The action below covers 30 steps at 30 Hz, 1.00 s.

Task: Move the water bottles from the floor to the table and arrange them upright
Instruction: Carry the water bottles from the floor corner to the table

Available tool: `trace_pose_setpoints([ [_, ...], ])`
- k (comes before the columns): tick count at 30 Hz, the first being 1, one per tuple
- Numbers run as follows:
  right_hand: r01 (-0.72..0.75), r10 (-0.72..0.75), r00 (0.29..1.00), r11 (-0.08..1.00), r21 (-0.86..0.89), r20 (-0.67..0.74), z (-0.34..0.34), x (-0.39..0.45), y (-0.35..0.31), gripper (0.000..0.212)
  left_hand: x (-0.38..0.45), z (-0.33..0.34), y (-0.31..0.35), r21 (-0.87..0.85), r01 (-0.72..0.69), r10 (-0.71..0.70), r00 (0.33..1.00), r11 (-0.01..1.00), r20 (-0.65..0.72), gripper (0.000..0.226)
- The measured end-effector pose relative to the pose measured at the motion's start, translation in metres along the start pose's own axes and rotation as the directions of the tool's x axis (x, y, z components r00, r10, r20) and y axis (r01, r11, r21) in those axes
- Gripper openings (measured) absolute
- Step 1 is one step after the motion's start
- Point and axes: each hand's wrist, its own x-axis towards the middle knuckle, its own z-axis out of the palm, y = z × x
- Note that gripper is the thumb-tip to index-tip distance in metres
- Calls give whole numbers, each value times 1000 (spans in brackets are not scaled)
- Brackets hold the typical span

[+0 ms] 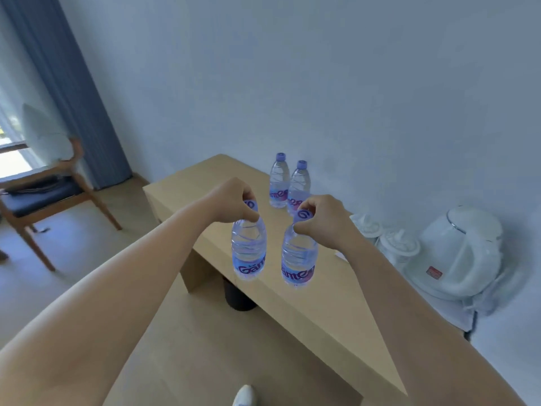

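The left hand [234, 200] is pinching the cap of one water bottle [248, 250], and the right hand [325, 218] is pinching the cap of a second bottle [299, 256]. Both are hanging upright over the near part of the wooden table [322, 303], long axis vertical, caps pointing up; whether their bottoms are touching it I cannot tell. Two more bottles [288, 186] are standing upright, side by side, near the wall. A white kettle [459, 253] is sitting at the right.
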Motion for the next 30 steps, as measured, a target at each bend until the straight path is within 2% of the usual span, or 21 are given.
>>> trace_pose_setpoints([
  [5,-98,97,994,995,-4,-51,5,43,19,13,67,8,-5,0,-69,68,992,998,108,28],
  [14,-224,216,969,973,-59,-120,24,108,41,19,164,21,-14,32,-233,216,938,972,273,23],
  [22,-324,306,934,943,-74,-186,38,143,50,16,214,33,-25,-38,-301,297,901,953,317,24],
  [25,-355,334,924,931,-91,-188,45,151,54,25,223,38,-31,-70,-314,319,889,947,329,23],
  [30,-382,355,915,914,-134,-191,49,161,56,26,233,46,-38,-104,-321,337,878,941,341,24],
])
